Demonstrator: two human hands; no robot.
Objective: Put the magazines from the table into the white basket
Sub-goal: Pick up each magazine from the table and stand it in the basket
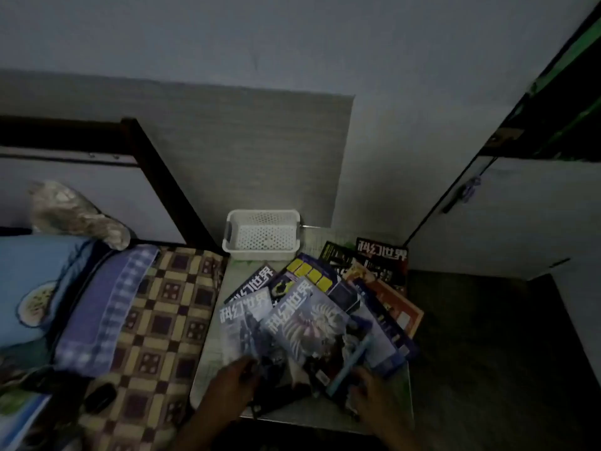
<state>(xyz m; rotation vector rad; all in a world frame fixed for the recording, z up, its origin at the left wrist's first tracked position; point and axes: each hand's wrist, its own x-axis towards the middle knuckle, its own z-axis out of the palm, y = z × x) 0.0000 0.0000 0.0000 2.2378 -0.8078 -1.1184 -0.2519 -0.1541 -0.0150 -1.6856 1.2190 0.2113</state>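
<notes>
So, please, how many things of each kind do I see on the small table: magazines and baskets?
Magazines: 8 that can be told apart in the dim overlapping pile, e.g. the top one and the black one; more may be hidden.
White basket: 1, holding no magazine.
Total: 9

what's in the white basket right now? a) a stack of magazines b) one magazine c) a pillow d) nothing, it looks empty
d: the white basket shows only its bare perforated floor, while the magazines lie spread on the table in front of it.
</notes>
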